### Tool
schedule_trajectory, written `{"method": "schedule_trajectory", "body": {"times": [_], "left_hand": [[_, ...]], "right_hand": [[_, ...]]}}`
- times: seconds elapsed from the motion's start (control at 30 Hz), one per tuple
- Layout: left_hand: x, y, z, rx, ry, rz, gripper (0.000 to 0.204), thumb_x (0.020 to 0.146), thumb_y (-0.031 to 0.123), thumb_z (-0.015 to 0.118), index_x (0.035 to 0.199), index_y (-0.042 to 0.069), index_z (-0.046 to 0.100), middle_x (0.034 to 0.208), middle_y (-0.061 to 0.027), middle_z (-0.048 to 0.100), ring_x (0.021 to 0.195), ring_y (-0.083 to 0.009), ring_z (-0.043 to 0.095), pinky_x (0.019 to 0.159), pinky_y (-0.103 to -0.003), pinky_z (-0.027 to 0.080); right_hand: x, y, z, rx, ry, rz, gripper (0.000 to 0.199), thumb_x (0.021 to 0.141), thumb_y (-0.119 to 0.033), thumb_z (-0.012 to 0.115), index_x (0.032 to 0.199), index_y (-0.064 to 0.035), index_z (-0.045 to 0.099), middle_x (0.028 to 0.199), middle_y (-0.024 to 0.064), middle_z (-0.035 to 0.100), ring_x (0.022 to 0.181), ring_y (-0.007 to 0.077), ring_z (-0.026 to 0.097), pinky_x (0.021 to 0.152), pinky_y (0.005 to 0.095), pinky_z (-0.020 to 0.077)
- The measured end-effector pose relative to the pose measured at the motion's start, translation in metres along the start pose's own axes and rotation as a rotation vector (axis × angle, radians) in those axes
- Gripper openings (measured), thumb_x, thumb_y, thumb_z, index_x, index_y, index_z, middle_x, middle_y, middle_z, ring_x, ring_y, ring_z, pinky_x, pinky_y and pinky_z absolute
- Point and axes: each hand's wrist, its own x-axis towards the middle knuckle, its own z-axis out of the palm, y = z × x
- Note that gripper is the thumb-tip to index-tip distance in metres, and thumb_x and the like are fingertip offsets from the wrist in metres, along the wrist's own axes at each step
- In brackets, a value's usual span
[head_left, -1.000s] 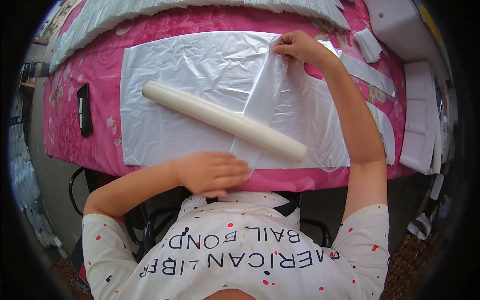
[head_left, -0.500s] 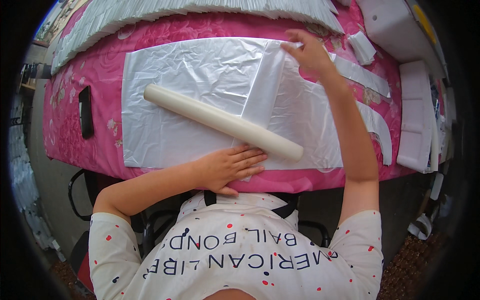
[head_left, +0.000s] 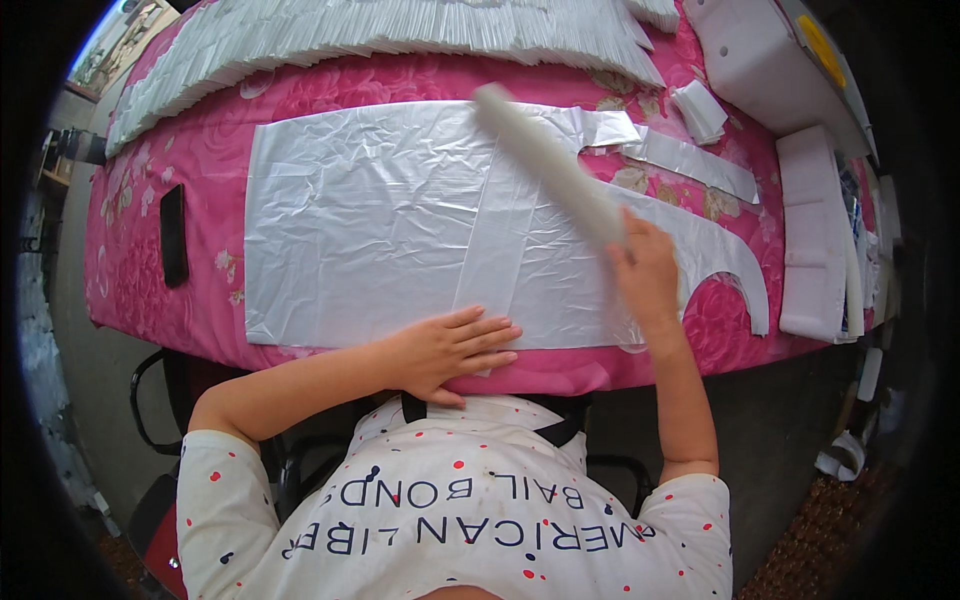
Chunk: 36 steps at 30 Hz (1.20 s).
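While right hand [head_left: 645, 270] clasps roll [head_left: 548, 165], roll slants up-left from grip.

Your white roll [head_left: 548, 163] is motion-blurred toward eleven o'clock, its lower end hidden inside your right hand [head_left: 645, 272].

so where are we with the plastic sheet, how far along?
Done: the white plastic sheet lies spread on the pink table, with one strip folded over its middle. In hand: the right hand holds the white roll raised, blurred; the left hand presses the near edge. Left: the right part with cutouts is unfolded.
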Motion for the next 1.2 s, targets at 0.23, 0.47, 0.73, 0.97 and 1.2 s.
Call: {"method": "schedule_trajectory", "body": {"times": [0.23,0.47,0.73,0.97,1.2], "left_hand": [[-0.006,0.001,-0.003,0.002,0.002,-0.126,0.080,0.077,0.051,0.053,0.138,0.005,0.029,0.146,-0.0147,0.022,0.136,-0.0270,0.019,0.110,-0.044,0.015],[0.000,0.038,0.042,0.307,0.110,-0.235,0.059,0.081,0.024,0.049,0.136,0.008,0.034,0.144,-0.0132,0.029,0.133,-0.0246,0.027,0.108,-0.043,0.022],[-0.001,0.045,0.037,0.365,0.094,-0.242,0.052,0.085,0.021,0.041,0.136,0.011,0.035,0.143,-0.0107,0.031,0.132,-0.0239,0.030,0.108,-0.041,0.021],[-0.015,0.041,0.029,0.227,0.219,-0.155,0.045,0.082,0.015,0.048,0.126,0.005,0.045,0.137,-0.0122,0.039,0.125,-0.0243,0.039,0.104,-0.037,0.033],[-0.031,0.033,0.022,-0.047,0.363,-0.085,0.037,0.080,0.010,0.051,0.116,0.002,0.053,0.125,-0.0137,0.050,0.113,-0.0255,0.050,0.094,-0.035,0.043]], "right_hand": [[-0.025,0.021,-0.026,0.014,0.034,0.020,0.054,0.073,-0.010,0.066,0.125,-0.0085,0.051,0.109,0.0109,0.058,0.098,0.0306,0.052,0.085,0.0387,0.0418],[-0.036,-0.059,-0.004,0.222,-0.194,-0.377,0.047,0.066,-0.006,0.066,0.112,-0.0108,0.058,0.109,0.0074,0.059,0.098,0.0266,0.053,0.086,0.0381,0.0406],[0.066,-0.039,0.038,0.124,0.011,-0.522,0.048,0.068,-0.006,0.065,0.115,-0.0119,0.057,0.112,0.0066,0.058,0.101,0.0275,0.053,0.089,0.0385,0.0395],[0.105,-0.045,0.038,0.193,0.107,-0.471,0.047,0.068,-0.001,0.062,0.114,-0.0113,0.058,0.117,0.0110,0.055,0.114,0.0307,0.046,0.100,0.0400,0.0347],[-0.001,-0.075,0.034,0.448,-0.446,-0.786,0.041,0.063,0.001,0.059,0.104,-0.0055,0.060,0.114,0.0114,0.057,0.112,0.0292,0.049,0.095,0.0386,0.0406]]}}
